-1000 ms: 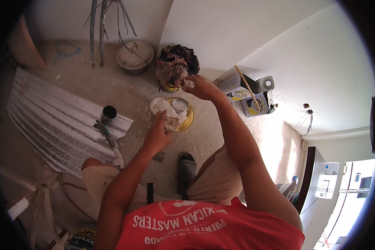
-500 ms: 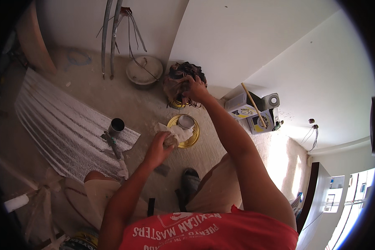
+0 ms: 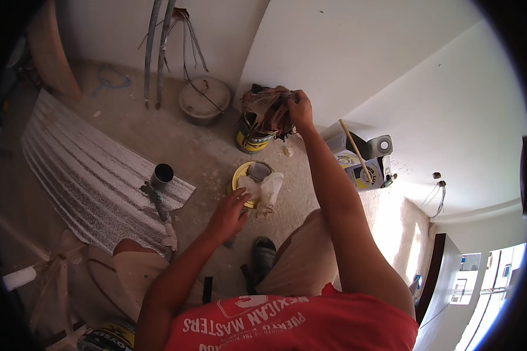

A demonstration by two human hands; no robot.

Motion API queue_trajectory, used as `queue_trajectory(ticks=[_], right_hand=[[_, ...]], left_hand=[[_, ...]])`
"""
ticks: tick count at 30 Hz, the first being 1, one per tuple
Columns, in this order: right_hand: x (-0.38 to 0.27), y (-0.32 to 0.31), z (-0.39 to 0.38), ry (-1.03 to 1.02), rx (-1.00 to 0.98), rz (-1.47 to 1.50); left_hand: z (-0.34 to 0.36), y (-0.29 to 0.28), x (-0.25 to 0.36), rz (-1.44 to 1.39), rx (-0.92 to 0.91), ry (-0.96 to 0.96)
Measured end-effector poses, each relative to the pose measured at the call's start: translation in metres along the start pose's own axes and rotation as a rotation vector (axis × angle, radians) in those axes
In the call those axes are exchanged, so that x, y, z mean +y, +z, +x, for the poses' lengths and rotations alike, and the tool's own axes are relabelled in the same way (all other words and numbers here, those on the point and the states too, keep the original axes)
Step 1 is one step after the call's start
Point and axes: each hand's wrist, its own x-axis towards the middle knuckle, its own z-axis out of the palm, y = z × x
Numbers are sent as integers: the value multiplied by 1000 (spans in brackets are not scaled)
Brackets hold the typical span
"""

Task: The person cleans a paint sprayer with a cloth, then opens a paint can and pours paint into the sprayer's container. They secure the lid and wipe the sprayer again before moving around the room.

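In the view down from the head, I see someone in a red shirt working over a rough floor. The right hand (image 3: 300, 110) grasps crumpled dark brown plastic (image 3: 264, 104), fingers closed on its edge; the plastic sits bunched over the top of a yellow-and-dark can (image 3: 253, 140) near the wall (image 3: 328, 64). The left hand (image 3: 225, 219) is lower, its fingers loose and parted beside a whitish cloth (image 3: 267, 192); whether the fingertips touch it, I cannot tell. The cloth lies partly across a round yellow lid (image 3: 239, 172), which also bears a small round tin (image 3: 259, 171). To the left, a dark cup (image 3: 162, 175) stands on a grey ridged sheet (image 3: 99, 169).
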Motion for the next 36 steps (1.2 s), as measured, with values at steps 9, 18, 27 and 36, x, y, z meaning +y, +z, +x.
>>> queue_trajectory(ticks=[9,18,27,36], right_hand=[[-37,-54,22,-119,280,153],[-134,-169,-3,-218,374,464],[-181,-226,-76,-119,322,700],[-186,-212,-150,-194,244,676]], left_hand=[[7,4,-3,22,1,-38],[22,-61,-108,142,626,-336],[-1,-90,-101,122,888,-473],[-21,-44,-133,374,809,-431]])
